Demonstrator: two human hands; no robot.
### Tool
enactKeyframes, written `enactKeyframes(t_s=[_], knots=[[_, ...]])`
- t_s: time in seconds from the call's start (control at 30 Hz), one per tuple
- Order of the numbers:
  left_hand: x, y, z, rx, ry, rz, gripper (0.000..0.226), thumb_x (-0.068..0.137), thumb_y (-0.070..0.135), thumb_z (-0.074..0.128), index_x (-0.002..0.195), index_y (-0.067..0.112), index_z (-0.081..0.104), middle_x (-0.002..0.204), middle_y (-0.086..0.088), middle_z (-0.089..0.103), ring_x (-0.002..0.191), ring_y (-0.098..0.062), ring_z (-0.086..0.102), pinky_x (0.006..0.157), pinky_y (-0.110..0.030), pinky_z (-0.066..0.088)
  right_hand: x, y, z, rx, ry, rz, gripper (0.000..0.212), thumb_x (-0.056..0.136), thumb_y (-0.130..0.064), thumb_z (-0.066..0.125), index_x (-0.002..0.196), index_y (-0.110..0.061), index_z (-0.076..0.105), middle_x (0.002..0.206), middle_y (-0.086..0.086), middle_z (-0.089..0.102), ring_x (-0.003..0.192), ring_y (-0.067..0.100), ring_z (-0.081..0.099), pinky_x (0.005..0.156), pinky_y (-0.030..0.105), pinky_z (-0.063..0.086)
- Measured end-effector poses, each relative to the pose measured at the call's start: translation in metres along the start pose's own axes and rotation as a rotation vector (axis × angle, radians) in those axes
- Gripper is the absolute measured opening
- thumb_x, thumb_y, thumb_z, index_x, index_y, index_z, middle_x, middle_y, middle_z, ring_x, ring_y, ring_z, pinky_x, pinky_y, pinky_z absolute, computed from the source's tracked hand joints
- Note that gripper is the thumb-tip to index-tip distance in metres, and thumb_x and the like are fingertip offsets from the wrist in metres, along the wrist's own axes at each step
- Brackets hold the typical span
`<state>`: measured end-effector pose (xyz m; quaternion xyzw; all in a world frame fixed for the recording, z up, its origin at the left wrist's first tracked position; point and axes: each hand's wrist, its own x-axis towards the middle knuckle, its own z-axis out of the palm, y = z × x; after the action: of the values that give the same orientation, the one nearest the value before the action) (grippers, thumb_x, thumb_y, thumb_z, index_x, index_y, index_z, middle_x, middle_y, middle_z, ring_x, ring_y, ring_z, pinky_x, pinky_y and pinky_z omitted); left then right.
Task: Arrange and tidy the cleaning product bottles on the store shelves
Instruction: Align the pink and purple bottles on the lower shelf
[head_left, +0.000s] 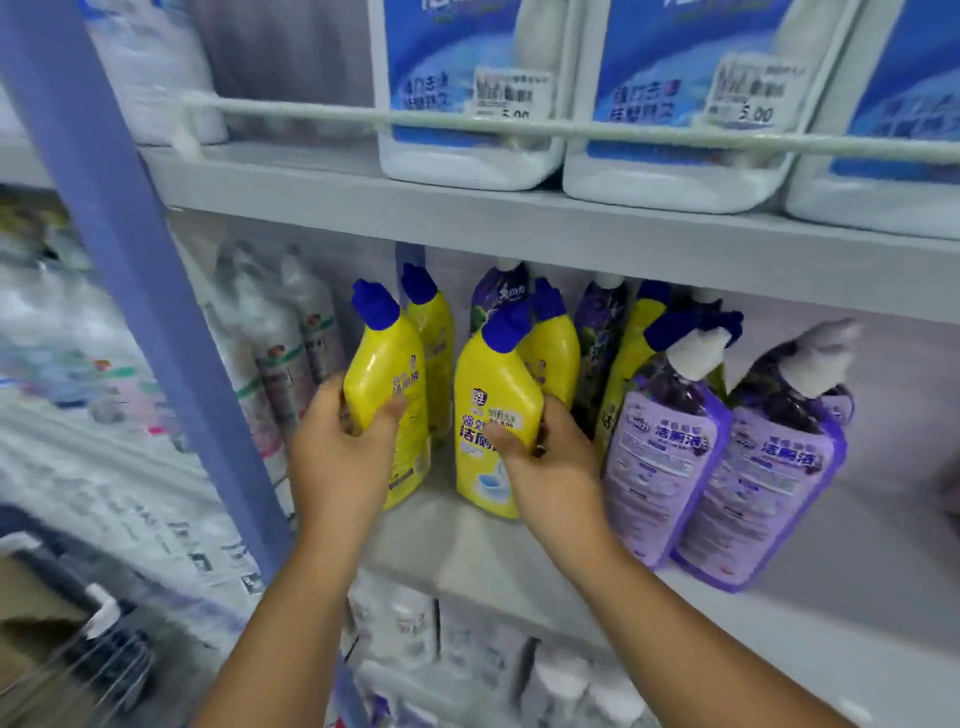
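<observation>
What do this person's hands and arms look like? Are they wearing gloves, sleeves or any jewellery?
Both arms are bare from the bottom edge of the picture up to the wrist; no sleeve shows. The left hand and the right hand wear no gloves. No watch, bracelet or ring can be seen on the sides that face the camera.

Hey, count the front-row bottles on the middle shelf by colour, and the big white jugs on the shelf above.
yellow bottles, blue caps: 2
pale purple bottles, white caps: 2
white jugs, blue labels: 3
Total: 7
</observation>
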<state>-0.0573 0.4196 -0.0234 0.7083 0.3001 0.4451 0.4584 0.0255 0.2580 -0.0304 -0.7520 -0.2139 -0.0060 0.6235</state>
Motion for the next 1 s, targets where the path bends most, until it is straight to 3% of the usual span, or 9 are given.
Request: enactKeyframes(t_s=[0.13,0.37,0.43,0.5,0.57,0.63,0.73,0.83,1.0], knots=[[0.011,-0.013,0.007,0.051,-0.064,0.001,0.029,0.087,0.042,0.078,0.110,0.031,0.062,0.090,0.010,0.069,0.087,-0.021,0.065,0.072,-0.034,0.048,0.016,0.011,0.014,-0.034,0.033,0.020,0.038,0.091,-0.026,0.074,0.126,-0.032,0.061,0.111,-0.019,0.069,0.089,-0.022,0.059,0.077,0.003,0.044],[0.013,-0.020,0.016,0.052,-0.125,0.066,0.030,0.087,0.043,0.076,0.105,0.041,0.052,0.089,0.024,0.062,0.081,-0.005,0.063,0.069,-0.029,0.044,0.028,0.019,0.016,-0.051,0.033,0.101,0.041,0.091,-0.027,0.074,0.129,-0.025,0.059,0.113,-0.010,0.071,0.080,-0.020,0.061,0.065,-0.001,0.043],[0.013,-0.026,0.016,0.009,-0.160,0.035,0.031,0.088,0.039,0.077,0.110,0.041,0.054,0.095,0.023,0.067,0.088,0.002,0.065,0.075,-0.030,0.049,0.019,0.020,0.016,-0.032,0.006,0.152,0.039,0.089,-0.031,0.074,0.126,-0.027,0.060,0.115,-0.008,0.073,0.088,-0.011,0.068,0.076,0.009,0.052],[0.004,-0.029,0.014,-0.026,-0.176,0.013,0.044,0.088,0.035,0.078,0.126,0.036,0.056,0.118,0.015,0.068,0.110,-0.008,0.066,0.092,-0.036,0.053,0.001,0.018,0.008,-0.071,-0.021,0.165,0.050,0.081,-0.044,0.071,0.128,-0.034,0.056,0.120,-0.012,0.070,0.106,0.007,0.068,0.093,0.031,0.055],[-0.020,-0.022,0.013,0.049,-0.055,0.056,0.059,0.088,0.034,0.079,0.140,0.026,0.052,0.138,0.001,0.056,0.129,-0.022,0.055,0.102,-0.039,0.046,-0.025,0.013,-0.011,-0.140,-0.073,0.132,0.060,0.079,-0.047,0.068,0.136,-0.038,0.050,0.127,-0.014,0.061,0.113,0.009,0.061,0.101,0.033,0.051],[-0.058,-0.003,0.016,0.028,0.067,0.220,0.052,0.088,0.031,0.074,0.134,0.017,0.054,0.134,0.001,0.051,0.128,-0.028,0.052,0.103,-0.039,0.043,-0.052,0.004,-0.042,-0.107,-0.122,0.148,0.054,0.086,-0.036,0.070,0.136,-0.040,0.050,0.129,-0.014,0.058,0.112,0.001,0.060,0.100,0.024,0.049],[-0.110,0.023,0.036,-0.172,-0.059,0.449,0.038,0.087,0.029,0.068,0.122,0.017,0.059,0.123,0.013,0.054,0.116,-0.027,0.059,0.098,-0.040,0.049,-0.077,-0.014,-0.095,0.086,-0.167,0.240,0.031,0.093,-0.012,0.067,0.117,-0.030,0.061,0.105,-0.004,0.075,0.091,0.012,0.073,0.081,0.018,0.054],[-0.135,0.039,0.069,-0.246,-0.209,0.425,0.037,0.086,0.035,0.067,0.121,0.025,0.058,0.124,0.018,0.053,0.113,-0.021,0.062,0.093,-0.045,0.054,-0.083,-0.013,-0.149,0.184,-0.030,0.205,0.025,0.095,0.010,0.056,0.105,-0.009,0.067,0.086,0.008,0.077,0.066,0.018,0.072,0.065,0.022,0.056],[-0.155,0.062,0.102,-0.201,-0.283,0.312,0.057,0.080,0.051,0.068,0.129,0.023,0.058,0.126,0.012,0.054,0.122,-0.013,0.057,0.100,-0.046,0.053,-0.062,0.000,-0.224,0.111,0.200,0.093,0.034,0.091,0.018,0.050,0.098,-0.010,0.070,0.083,0.008,0.076,0.065,0.018,0.069,0.063,0.023,0.057]])
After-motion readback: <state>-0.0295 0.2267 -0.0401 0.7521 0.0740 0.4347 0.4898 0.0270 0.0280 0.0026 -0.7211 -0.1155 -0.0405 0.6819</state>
